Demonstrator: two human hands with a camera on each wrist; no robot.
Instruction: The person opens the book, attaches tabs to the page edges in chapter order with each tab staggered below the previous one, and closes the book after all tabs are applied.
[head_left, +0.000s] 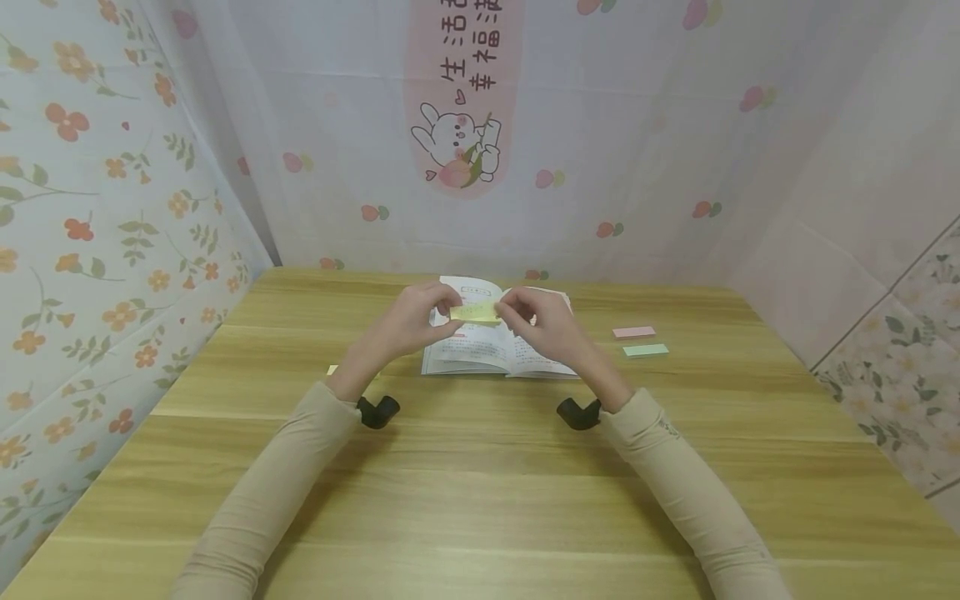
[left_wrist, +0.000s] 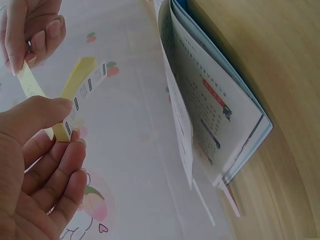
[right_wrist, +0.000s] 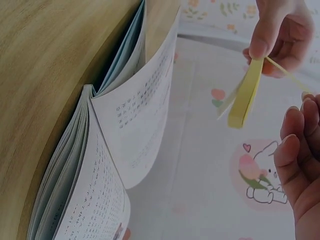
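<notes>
Above an open book (head_left: 476, 357), both hands hold yellow sticky-note strips. My left hand (head_left: 417, 318) pinches the end of a narrow yellow sticky-note pad (right_wrist: 244, 100) between thumb and fingers. A printed white backing slip (left_wrist: 90, 84) fans out from that pad in the left wrist view. My right hand (head_left: 546, 323) pinches the far end of a single yellow note (left_wrist: 31, 84). That note stretches between the two hands, its near end at the left thumb and partly hidden there. In the right wrist view the note appears as a thin edge.
Right of the book, a pink sticky-note pad (head_left: 633, 332) and a green sticky-note pad (head_left: 646, 351) lie on the wooden table (head_left: 480, 500). A pale yellow piece (head_left: 332, 369) shows partly behind the left wrist. Printed curtains (head_left: 330, 108) hang behind the table.
</notes>
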